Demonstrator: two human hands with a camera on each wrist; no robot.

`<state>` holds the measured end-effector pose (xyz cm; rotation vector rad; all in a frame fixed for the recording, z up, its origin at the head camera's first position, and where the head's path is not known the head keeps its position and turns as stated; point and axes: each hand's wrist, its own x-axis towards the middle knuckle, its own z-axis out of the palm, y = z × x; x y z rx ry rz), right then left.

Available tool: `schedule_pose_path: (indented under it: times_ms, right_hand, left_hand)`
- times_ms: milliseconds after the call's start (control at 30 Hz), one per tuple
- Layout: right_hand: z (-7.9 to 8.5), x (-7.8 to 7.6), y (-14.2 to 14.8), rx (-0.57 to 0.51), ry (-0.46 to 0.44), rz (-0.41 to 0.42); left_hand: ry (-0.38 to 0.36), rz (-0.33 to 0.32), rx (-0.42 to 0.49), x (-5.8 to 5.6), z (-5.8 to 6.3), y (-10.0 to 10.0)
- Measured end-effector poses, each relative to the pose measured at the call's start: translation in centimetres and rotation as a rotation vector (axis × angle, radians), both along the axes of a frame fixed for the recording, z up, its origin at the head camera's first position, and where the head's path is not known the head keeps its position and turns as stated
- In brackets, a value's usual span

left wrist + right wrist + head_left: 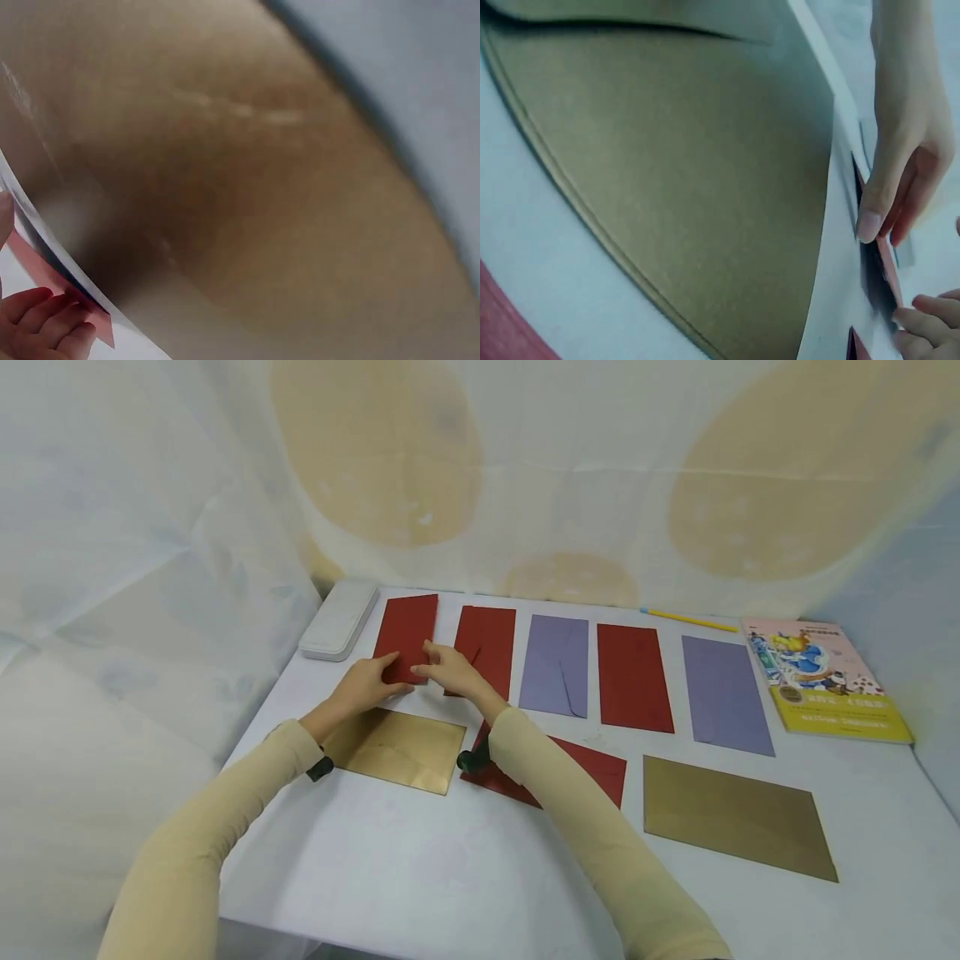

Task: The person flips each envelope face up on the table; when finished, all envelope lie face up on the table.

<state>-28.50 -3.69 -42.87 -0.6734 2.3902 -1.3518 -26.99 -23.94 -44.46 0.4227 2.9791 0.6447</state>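
Two bare hands meet at a red envelope at the table's far left. My left hand holds its near left side, fingers over the paper and thumb at the near edge. In the right wrist view, that left hand spans the envelope's edge, with a dark shadow under it. My right hand grips the near right side with fingertips bent over the edge. Fingers of my left hand lie against the red paper in the left wrist view. A gold envelope lies nearest, below both wrists.
A white case stands at the far left. Rightward lie a second red envelope, a lilac one, another red and another lilac. A red envelope lies under the right forearm. Gold envelope, pencil, book.
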Motion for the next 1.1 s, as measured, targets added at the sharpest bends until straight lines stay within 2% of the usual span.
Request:
schedule_pose_path:
  times_ms: [167, 367, 567, 800, 933, 1100]
  right_hand:
    - [0.8, 0.7, 0.3, -0.091, 0.034, -0.026]
    - [2.0, 1.5, 0.2, -0.1, 0.137, -0.019]
    - [2.9, 1.9, 0.1, -0.141, 0.229, -0.009]
    - [2.9, 2.1, -0.4, -0.172, 0.325, 0.048]
    - [2.6, 2.2, -0.6, -0.147, 0.337, 0.088]
    - [2.4, 2.3, -0.8, -0.121, 0.336, 0.118]
  left_hand:
    - [0.062, -0.02, 0.017, 0.0, 0.2, 0.0]
    - [0.164, -0.07, 0.068, 0.3, 0.3, 0.0]
    - [0.198, -0.093, 0.195, 1.1, 0.6, 0.6]
    - [0.203, -0.077, 0.367, 2.2, 0.9, 1.3]
    - [0.24, -0.054, 0.397, 2.6, 0.7, 1.3]
    - [0.305, -0.059, 0.436, 2.9, 0.5, 0.9]
